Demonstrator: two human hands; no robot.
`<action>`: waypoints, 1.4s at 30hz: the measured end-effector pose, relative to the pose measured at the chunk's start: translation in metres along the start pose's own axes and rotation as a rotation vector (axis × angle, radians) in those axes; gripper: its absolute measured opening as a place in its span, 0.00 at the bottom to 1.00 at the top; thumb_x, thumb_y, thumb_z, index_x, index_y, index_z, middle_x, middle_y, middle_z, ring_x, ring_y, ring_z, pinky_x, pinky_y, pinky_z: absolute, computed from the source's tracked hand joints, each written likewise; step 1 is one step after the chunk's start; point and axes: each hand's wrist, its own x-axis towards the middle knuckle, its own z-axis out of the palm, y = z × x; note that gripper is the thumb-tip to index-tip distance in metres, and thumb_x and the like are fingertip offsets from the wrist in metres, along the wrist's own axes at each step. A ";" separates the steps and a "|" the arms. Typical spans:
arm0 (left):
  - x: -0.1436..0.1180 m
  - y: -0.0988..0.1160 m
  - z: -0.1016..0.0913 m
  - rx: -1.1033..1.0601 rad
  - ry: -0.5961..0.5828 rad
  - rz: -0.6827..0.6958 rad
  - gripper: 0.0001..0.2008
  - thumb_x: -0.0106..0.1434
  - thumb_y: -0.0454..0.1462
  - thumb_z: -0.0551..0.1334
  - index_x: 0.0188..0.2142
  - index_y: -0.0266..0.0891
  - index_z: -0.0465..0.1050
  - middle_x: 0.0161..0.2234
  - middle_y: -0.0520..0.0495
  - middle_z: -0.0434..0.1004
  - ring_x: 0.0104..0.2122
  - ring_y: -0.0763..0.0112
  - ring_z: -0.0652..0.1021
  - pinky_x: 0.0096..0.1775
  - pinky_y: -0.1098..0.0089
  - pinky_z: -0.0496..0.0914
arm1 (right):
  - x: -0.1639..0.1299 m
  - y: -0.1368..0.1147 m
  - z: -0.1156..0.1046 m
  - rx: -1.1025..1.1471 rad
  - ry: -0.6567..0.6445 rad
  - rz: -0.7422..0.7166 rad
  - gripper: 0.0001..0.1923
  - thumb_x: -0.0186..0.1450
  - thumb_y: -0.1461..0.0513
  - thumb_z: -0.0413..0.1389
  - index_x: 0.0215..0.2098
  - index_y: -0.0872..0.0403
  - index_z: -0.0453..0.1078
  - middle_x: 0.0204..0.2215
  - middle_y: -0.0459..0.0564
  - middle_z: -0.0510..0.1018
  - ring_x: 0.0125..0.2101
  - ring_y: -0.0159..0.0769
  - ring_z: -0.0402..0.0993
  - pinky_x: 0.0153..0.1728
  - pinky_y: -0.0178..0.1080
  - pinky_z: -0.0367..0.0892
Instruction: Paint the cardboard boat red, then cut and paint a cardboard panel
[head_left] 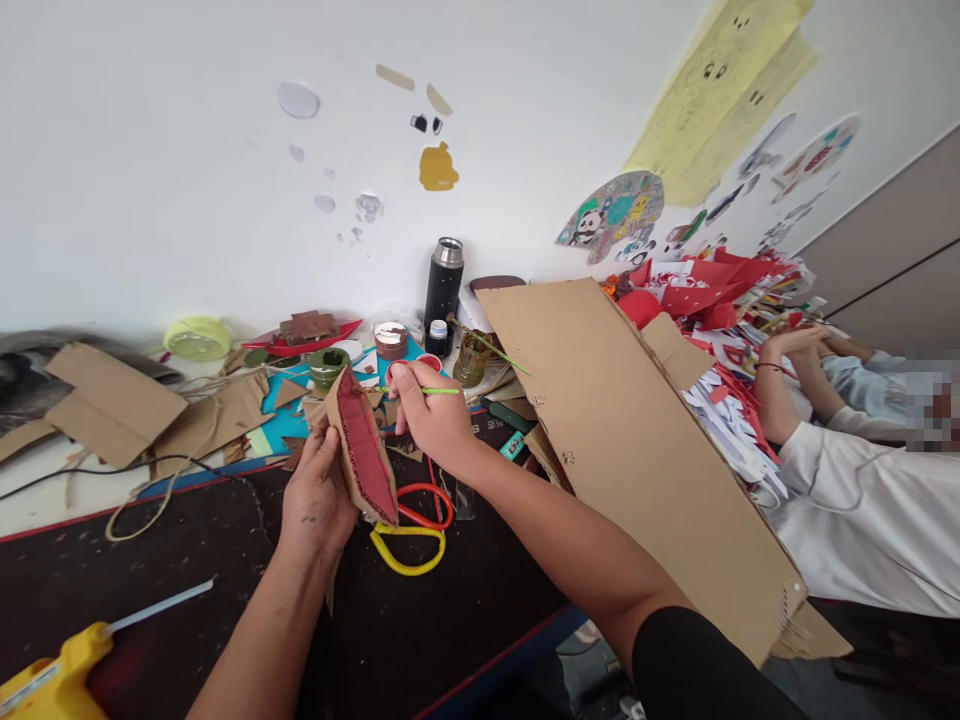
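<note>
My left hand [321,492] grips a small boat-shaped cardboard piece [369,455], holding it tilted up over the dark table. Its inside is painted dull red and its corrugated rim shows. My right hand [433,412] is closed around a thin paintbrush [441,390] with a green handle. The brush's tip points left toward the upper edge of the cardboard piece; whether it touches cannot be made out. Just below lie scissors [409,552] with a yellow and a red handle loop, partly hidden behind the cardboard. Beyond my right hand stands a small red paint pot [429,361], partly covered.
A large cardboard sheet [637,440] leans across the right side. Paint jars [328,368], a black flask [444,285] and cardboard scraps [120,400] line the wall. A yellow glue gun [64,675] lies front left. At right a person in white sleeves [832,470] sits by red paper.
</note>
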 end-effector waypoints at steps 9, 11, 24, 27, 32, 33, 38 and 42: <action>-0.001 0.005 0.003 -0.029 -0.058 0.027 0.11 0.66 0.43 0.73 0.48 0.48 0.85 0.62 0.47 0.83 0.71 0.52 0.71 0.67 0.55 0.72 | 0.001 -0.003 0.002 0.071 0.002 -0.020 0.24 0.82 0.45 0.49 0.35 0.49 0.69 0.19 0.38 0.71 0.18 0.30 0.74 0.26 0.32 0.69; -0.002 0.003 0.003 -0.018 -0.054 0.031 0.12 0.66 0.43 0.73 0.49 0.48 0.85 0.63 0.48 0.83 0.72 0.53 0.70 0.68 0.56 0.71 | 0.002 -0.004 0.002 0.030 -0.005 -0.026 0.24 0.82 0.45 0.48 0.35 0.49 0.69 0.20 0.39 0.72 0.19 0.30 0.75 0.26 0.32 0.69; -0.002 -0.005 0.003 0.017 0.052 0.102 0.19 0.63 0.45 0.75 0.53 0.52 0.84 0.63 0.50 0.82 0.69 0.54 0.73 0.70 0.56 0.67 | -0.004 0.001 0.006 -0.098 -0.037 -0.021 0.21 0.82 0.50 0.50 0.33 0.48 0.67 0.18 0.40 0.69 0.21 0.33 0.74 0.28 0.35 0.68; -0.003 -0.007 0.003 0.032 -0.023 0.124 0.21 0.63 0.46 0.76 0.55 0.52 0.83 0.65 0.50 0.80 0.70 0.54 0.72 0.71 0.56 0.65 | 0.000 0.000 0.005 -0.037 -0.011 -0.028 0.21 0.83 0.49 0.49 0.34 0.48 0.67 0.18 0.38 0.71 0.20 0.32 0.75 0.28 0.34 0.68; -0.003 -0.009 0.002 0.036 -0.029 0.124 0.21 0.62 0.46 0.76 0.54 0.51 0.83 0.62 0.47 0.82 0.68 0.54 0.74 0.70 0.55 0.66 | -0.003 0.000 0.006 -0.037 -0.012 -0.044 0.20 0.83 0.50 0.50 0.33 0.48 0.67 0.17 0.38 0.70 0.20 0.33 0.76 0.30 0.35 0.68; -0.002 -0.008 0.002 0.030 -0.009 0.128 0.21 0.62 0.46 0.76 0.54 0.51 0.83 0.61 0.48 0.83 0.67 0.55 0.75 0.69 0.56 0.67 | -0.005 0.001 0.006 -0.042 -0.023 -0.040 0.21 0.83 0.50 0.49 0.33 0.48 0.67 0.17 0.38 0.70 0.19 0.33 0.75 0.30 0.35 0.69; 0.000 -0.004 0.000 0.036 0.061 0.182 0.22 0.62 0.45 0.77 0.54 0.50 0.82 0.56 0.47 0.85 0.64 0.56 0.79 0.66 0.59 0.71 | -0.021 0.000 0.002 -0.064 -0.056 -0.025 0.21 0.82 0.50 0.49 0.33 0.48 0.68 0.16 0.39 0.69 0.20 0.35 0.74 0.31 0.37 0.69; 0.001 -0.002 -0.002 0.042 0.052 0.199 0.23 0.62 0.45 0.77 0.56 0.51 0.81 0.62 0.46 0.82 0.66 0.55 0.77 0.68 0.57 0.69 | -0.029 -0.005 -0.002 -0.069 -0.086 0.018 0.21 0.82 0.50 0.48 0.33 0.48 0.68 0.15 0.38 0.68 0.18 0.33 0.72 0.29 0.36 0.68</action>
